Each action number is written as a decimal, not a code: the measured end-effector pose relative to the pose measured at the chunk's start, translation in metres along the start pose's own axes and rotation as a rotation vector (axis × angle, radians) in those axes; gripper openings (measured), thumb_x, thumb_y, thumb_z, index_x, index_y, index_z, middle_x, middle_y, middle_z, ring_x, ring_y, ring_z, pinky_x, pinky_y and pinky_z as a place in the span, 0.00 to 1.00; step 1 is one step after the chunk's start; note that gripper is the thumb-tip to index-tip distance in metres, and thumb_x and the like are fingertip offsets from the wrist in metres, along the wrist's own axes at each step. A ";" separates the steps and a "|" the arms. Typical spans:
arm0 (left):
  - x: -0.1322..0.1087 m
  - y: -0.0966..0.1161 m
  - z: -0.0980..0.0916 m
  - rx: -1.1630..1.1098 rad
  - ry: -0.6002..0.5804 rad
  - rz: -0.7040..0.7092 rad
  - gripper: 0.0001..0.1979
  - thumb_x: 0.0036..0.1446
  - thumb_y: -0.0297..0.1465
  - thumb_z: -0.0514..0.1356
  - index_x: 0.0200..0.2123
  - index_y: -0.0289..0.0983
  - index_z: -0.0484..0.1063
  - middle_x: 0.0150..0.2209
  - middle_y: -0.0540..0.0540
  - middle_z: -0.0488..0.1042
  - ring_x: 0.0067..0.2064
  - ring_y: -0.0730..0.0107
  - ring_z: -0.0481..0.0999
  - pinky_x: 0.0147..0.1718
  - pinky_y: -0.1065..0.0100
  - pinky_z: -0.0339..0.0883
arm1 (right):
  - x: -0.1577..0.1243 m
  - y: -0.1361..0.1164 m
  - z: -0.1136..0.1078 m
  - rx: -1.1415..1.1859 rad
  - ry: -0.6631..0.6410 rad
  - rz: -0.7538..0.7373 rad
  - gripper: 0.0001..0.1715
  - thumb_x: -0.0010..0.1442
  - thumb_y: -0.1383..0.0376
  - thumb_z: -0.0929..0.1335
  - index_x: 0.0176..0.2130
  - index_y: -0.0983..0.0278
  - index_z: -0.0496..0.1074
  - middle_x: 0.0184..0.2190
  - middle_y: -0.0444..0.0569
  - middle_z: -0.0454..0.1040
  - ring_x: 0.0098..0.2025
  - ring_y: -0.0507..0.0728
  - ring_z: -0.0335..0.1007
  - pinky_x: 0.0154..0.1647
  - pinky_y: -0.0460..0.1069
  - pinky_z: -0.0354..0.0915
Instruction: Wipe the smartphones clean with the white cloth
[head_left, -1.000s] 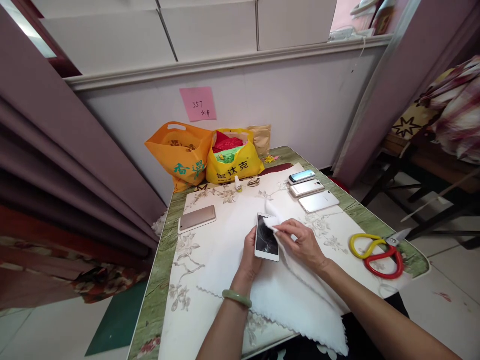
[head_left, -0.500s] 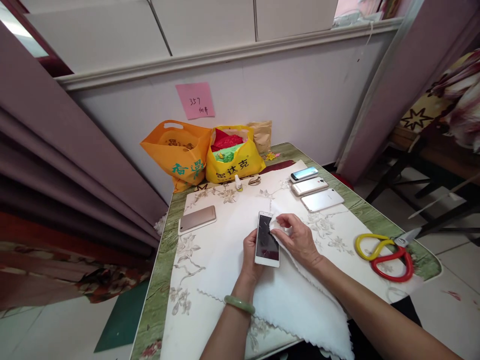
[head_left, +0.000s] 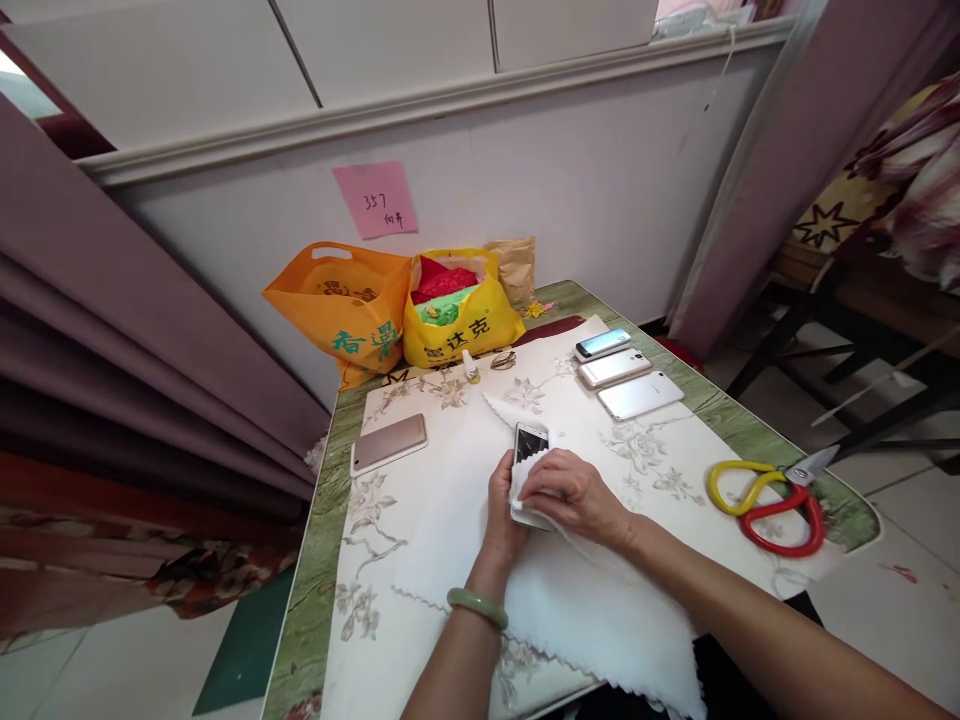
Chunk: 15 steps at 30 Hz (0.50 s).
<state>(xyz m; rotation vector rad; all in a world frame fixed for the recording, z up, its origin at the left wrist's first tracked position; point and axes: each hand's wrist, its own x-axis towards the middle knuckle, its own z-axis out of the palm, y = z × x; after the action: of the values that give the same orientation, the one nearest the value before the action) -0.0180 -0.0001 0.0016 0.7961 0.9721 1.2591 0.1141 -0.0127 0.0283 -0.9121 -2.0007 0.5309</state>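
My left hand (head_left: 504,503) is closed around the left side of a white smartphone (head_left: 532,443), whose dark screen faces up. A white cloth (head_left: 600,610) with zigzag edges lies spread under the phone and hangs over the table's near edge. One part of it is bunched in the fingers of my right hand (head_left: 581,492), pressed on the lower half of the screen. Only the upper part and bottom edge of the phone show. A green bangle (head_left: 478,607) circles my left wrist.
Another phone (head_left: 388,444) lies face down on the left. At the right are three phones in a row, the nearest a silver phone (head_left: 640,395), and large scissors (head_left: 780,495). A small bottle (head_left: 471,367), glasses (head_left: 503,360), an orange bag (head_left: 341,310) and a yellow bag (head_left: 465,325) stand behind.
My right hand has moved the cloth down and left, from the screen's right edge onto its lower half. My left hand still holds the phone. The view has shifted slightly.
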 end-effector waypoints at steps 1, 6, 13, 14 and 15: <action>0.000 -0.001 0.001 0.000 0.015 -0.002 0.08 0.45 0.31 0.67 0.28 0.34 0.73 0.26 0.51 0.72 0.30 0.72 0.66 0.32 0.70 0.62 | 0.007 0.004 0.003 0.025 0.023 0.042 0.07 0.62 0.59 0.69 0.35 0.57 0.77 0.33 0.45 0.76 0.38 0.55 0.71 0.42 0.50 0.64; 0.003 -0.007 0.002 -0.269 0.114 -0.114 0.12 0.49 0.37 0.65 0.31 0.34 0.75 0.26 0.51 0.73 0.29 0.72 0.70 0.32 0.70 0.64 | 0.026 0.026 0.022 -0.022 0.284 0.323 0.12 0.59 0.57 0.71 0.42 0.58 0.75 0.33 0.45 0.74 0.37 0.56 0.70 0.40 0.50 0.65; 0.009 -0.005 -0.004 -0.601 0.173 -0.179 0.14 0.53 0.41 0.62 0.32 0.35 0.76 0.29 0.49 0.76 0.29 0.71 0.74 0.34 0.69 0.68 | 0.009 0.027 0.028 -0.167 0.463 0.338 0.09 0.63 0.58 0.67 0.35 0.59 0.74 0.37 0.48 0.75 0.41 0.58 0.68 0.45 0.53 0.64; 0.009 -0.004 -0.004 -0.610 0.167 -0.180 0.15 0.54 0.42 0.62 0.33 0.35 0.76 0.29 0.49 0.76 0.30 0.70 0.74 0.34 0.69 0.69 | 0.009 0.023 0.025 -0.165 0.507 0.339 0.09 0.62 0.57 0.67 0.35 0.59 0.75 0.37 0.48 0.74 0.42 0.58 0.68 0.45 0.54 0.64; 0.008 -0.003 -0.003 -0.613 0.156 -0.179 0.15 0.54 0.42 0.62 0.34 0.35 0.76 0.30 0.49 0.77 0.31 0.70 0.75 0.35 0.68 0.69 | 0.009 0.018 0.021 -0.151 0.553 0.344 0.09 0.62 0.57 0.68 0.36 0.59 0.75 0.37 0.48 0.74 0.43 0.58 0.68 0.44 0.53 0.65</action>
<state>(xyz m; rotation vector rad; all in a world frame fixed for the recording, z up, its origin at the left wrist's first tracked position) -0.0197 0.0067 -0.0038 0.1321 0.6973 1.3709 0.1001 0.0053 0.0102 -1.3428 -1.4041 0.2691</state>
